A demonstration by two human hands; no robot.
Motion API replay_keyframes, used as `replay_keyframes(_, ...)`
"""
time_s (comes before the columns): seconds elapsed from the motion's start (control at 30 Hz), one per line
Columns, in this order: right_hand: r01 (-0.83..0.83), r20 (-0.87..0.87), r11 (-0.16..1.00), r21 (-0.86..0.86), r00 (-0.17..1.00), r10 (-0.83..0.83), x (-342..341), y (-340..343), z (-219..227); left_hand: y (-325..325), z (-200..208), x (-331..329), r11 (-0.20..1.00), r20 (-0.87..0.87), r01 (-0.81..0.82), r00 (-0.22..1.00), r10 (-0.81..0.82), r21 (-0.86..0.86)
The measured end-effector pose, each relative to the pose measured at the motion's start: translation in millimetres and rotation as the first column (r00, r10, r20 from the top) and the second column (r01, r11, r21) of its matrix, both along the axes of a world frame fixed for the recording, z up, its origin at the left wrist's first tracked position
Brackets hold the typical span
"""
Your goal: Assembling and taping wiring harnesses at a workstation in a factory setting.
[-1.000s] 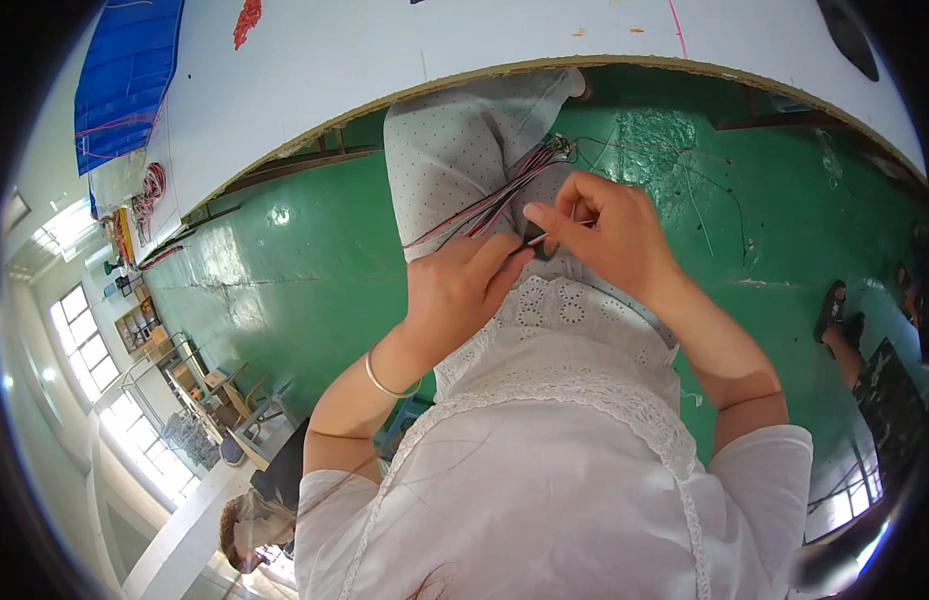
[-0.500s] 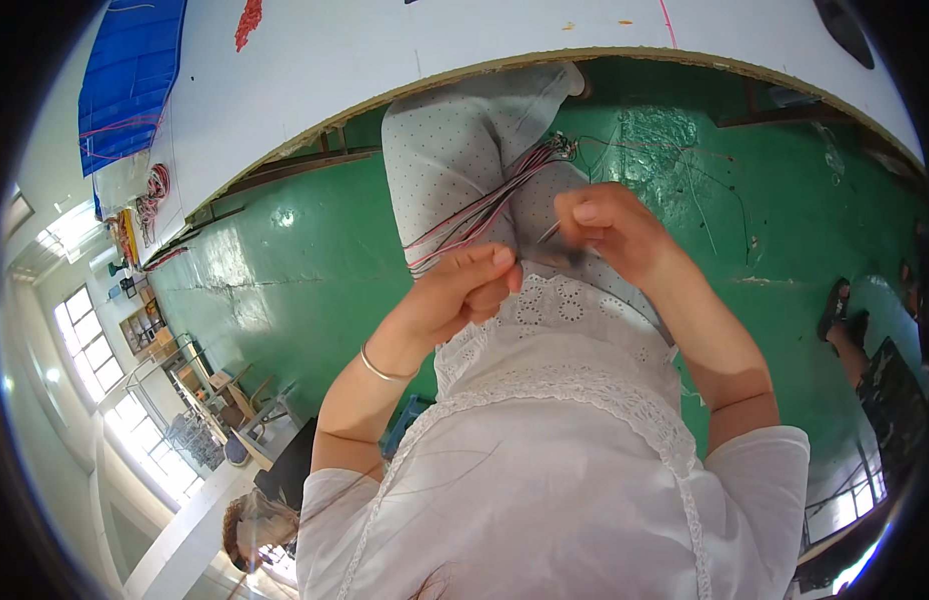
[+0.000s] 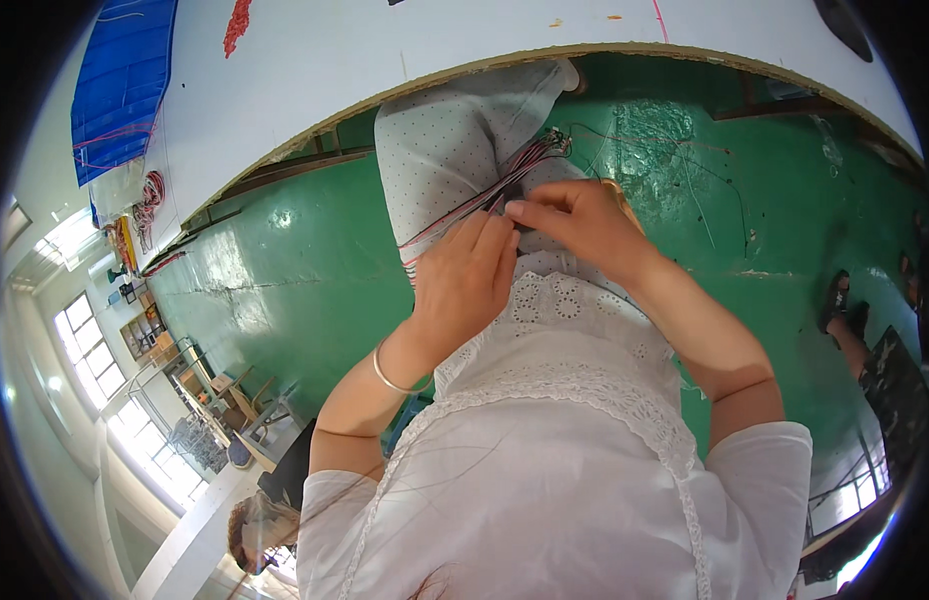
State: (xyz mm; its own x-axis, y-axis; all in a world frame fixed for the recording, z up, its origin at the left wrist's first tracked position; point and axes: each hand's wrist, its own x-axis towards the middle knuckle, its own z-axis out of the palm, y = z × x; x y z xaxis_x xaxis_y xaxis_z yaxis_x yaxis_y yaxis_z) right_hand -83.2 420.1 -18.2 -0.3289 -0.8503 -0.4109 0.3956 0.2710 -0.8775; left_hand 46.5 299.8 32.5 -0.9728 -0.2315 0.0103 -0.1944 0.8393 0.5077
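Over my lap, my left hand (image 3: 465, 268) is closed, its back turned up and its fingertips hidden by the angle. My right hand (image 3: 593, 228) meets it from the right, thumb and forefinger pinched together close to the left fingers. What either hand pinches is too small and covered to make out. A bundle of red, black and pale wires (image 3: 515, 178) lies across my thighs and passes by the left hand. The bunched ends of the wires sit at the far side of my right thigh. An orange-yellow thing (image 3: 623, 205) shows in part behind the right hand.
Ahead runs the curved edge of a white table (image 3: 405, 60). On it at left are a blue bin (image 3: 125, 90), a red cluster (image 3: 237, 28) and a coil of wires (image 3: 149, 200). Loose wires (image 3: 700, 205) hang over the green floor. Another person's leg (image 3: 850, 335) is at right.
My hands have come together; the left has moved up and rolled so its back shows. The right has shifted left and its fingers now meet the left's. The orange-yellow thing has come into sight.
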Motion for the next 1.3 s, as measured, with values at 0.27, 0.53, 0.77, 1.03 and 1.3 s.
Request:
replay_keyframes(0.27,0.163,0.464,0.982,-0.091,0.880,-0.103,-10,15,-3,-27,5,24,0.096,0.512,-0.509,0.859,-0.011,0.856)
replay_keyframes(0.53,0.023,-0.378,1.000,0.009,0.925,-0.018,-20,15,10,-22,6,15,0.639,0.371,-0.332,0.925,0.077,0.694)
replay_keyframes(0.77,-0.101,-0.360,0.975,0.199,0.917,0.168,-23,11,19,-11,2,-1,0.966,0.112,-0.104,0.991,0.079,0.237)
replay_keyframes(1.03,0.089,0.360,0.992,0.095,0.926,-0.117,-9,1,6,-6,-11,7,0.922,0.008,-0.111,0.993,0.117,0.370)
replay_keyframes(1.3,-0.012,0.140,0.978,-0.206,0.989,0.042,-18,18,-2,-27,3,15,-0.046,0.616,-0.616,0.787,-0.021,0.786)
